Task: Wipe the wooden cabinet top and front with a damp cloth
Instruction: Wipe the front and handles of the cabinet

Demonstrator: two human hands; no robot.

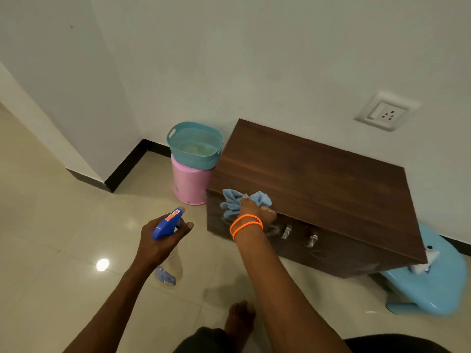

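Note:
A low dark wooden cabinet (313, 179) stands against the white wall, with metal handles (286, 231) on its front. My right hand (254, 212), orange bangles on the wrist, is shut on a bunched light blue cloth (235, 201) pressed at the cabinet's front left top edge. To the left of the cabinet, over the floor, my left hand (163, 236) grips a clear spray bottle (168, 266) with a blue trigger head.
A teal basket (195, 146) holding water sits on an upturned pink bucket (190, 183) left of the cabinet. A light blue stool (430, 284) lies at the cabinet's right. A wall socket (386, 113) is above. My bare foot (239, 321) stands on glossy tiles.

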